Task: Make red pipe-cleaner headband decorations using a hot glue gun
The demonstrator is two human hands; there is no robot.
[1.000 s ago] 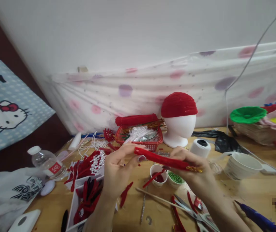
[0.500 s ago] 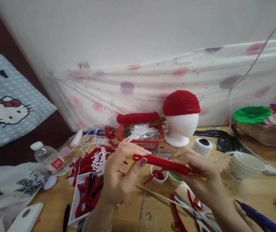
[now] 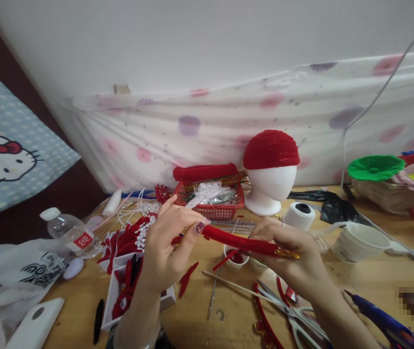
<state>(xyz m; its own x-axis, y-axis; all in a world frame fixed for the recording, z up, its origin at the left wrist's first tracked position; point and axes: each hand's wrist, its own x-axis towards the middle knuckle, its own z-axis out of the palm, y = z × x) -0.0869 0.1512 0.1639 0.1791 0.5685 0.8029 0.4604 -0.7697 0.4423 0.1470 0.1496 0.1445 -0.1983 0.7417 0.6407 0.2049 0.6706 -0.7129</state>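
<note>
A red fuzzy strip [image 3: 241,241] with a glittery gold end stretches between my hands above the table, curving slightly. Thumb and index finger of my left hand [image 3: 168,245] pinch its left tip. My right hand [image 3: 294,245] wraps the strip toward the gold end, with some fingers hidden behind it. Beneath are a small white cup [image 3: 240,261] with dark red contents, a thin wooden stick [image 3: 224,282], scissors [image 3: 289,309] and a red curved band [image 3: 265,317]. Next to my left forearm, a white box [image 3: 111,308] contains red and black fuzzy pieces.
A white foam head [image 3: 274,186] wearing a red cap [image 3: 271,149] stands at the back, beside a red basket [image 3: 217,212]. A water bottle [image 3: 70,232] is on the left. Thread cone [image 3: 299,218], plastic cup [image 3: 359,245] and blue-handled tool [image 3: 377,317] lie right.
The strip's left tip has slid into the pinch of my left hand, and the strip now bends a little. Both hands and the whole view have shifted slightly.
</note>
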